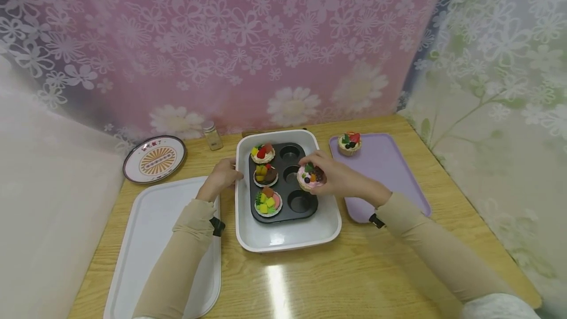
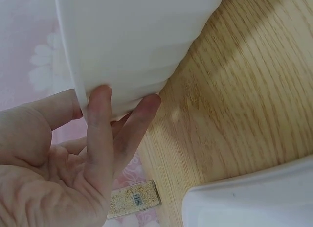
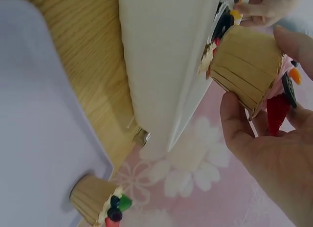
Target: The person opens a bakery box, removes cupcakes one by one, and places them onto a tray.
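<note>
My right hand [image 1: 334, 175] holds a cupcake [image 1: 306, 179] with pink cream, berries and a leaf above the right column of a black muffin tin [image 1: 283, 213]. In the right wrist view its pleated tan case [image 3: 247, 60] is between thumb and fingers. Three topped cupcakes, one with strawberry [image 1: 263, 153], one with chocolate [image 1: 266, 175] and one with yellow cubes [image 1: 267, 203], fill the tin's left column. The tin lies in a deep white tray [image 1: 283, 245]. My left hand [image 1: 220, 177] grips this tray's left side, fingers on the outer wall and thumb at the rim.
On the right, a purple tray [image 1: 385, 181] carries another cupcake [image 1: 349, 143] at its far left corner. A flat white tray [image 1: 155, 220] lies at left, under my left forearm. Behind it are a patterned plate [image 1: 155, 160] and a small seasoning jar [image 1: 212, 137]. A flowered curtain backs the table.
</note>
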{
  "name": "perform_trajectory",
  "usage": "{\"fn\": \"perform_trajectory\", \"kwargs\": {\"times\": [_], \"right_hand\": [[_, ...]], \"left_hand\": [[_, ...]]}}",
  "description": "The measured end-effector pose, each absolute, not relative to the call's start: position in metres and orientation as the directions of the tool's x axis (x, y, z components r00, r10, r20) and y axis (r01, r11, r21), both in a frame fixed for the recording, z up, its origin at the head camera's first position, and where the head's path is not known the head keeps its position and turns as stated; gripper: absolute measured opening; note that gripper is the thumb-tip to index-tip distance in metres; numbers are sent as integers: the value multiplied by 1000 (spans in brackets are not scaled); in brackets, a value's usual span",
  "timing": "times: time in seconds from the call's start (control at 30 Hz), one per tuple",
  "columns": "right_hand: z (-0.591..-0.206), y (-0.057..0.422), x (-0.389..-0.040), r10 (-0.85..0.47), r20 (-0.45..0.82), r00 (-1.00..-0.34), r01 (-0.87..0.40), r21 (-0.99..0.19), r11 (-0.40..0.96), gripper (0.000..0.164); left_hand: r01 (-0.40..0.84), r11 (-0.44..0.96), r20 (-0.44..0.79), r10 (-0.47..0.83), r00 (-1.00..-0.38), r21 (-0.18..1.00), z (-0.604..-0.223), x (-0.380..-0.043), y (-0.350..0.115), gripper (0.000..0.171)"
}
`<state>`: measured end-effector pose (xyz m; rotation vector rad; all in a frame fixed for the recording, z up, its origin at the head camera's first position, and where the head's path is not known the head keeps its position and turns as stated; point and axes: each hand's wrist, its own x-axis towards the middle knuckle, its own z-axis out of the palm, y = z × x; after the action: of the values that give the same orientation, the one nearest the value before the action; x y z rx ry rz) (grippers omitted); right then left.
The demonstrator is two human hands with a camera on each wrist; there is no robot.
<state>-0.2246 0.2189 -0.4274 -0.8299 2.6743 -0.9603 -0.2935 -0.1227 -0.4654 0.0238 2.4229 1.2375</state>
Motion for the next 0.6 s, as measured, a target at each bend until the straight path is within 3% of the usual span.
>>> {"fn": "perform_trajectory", "kwargs": {"times": [0.3, 0.6], "right_hand": [[-423, 250, -234, -443, 66, -894, -377, -645, 665, 76], [-425, 273, -245, -354, 75, -932, -320, -628, 710, 74]], "left_hand": [[-173, 587, -347, 197, -917, 791, -467, -294, -121, 63], [-191, 579, -363, 196, -911, 792, -469, -293, -126, 62]]}}
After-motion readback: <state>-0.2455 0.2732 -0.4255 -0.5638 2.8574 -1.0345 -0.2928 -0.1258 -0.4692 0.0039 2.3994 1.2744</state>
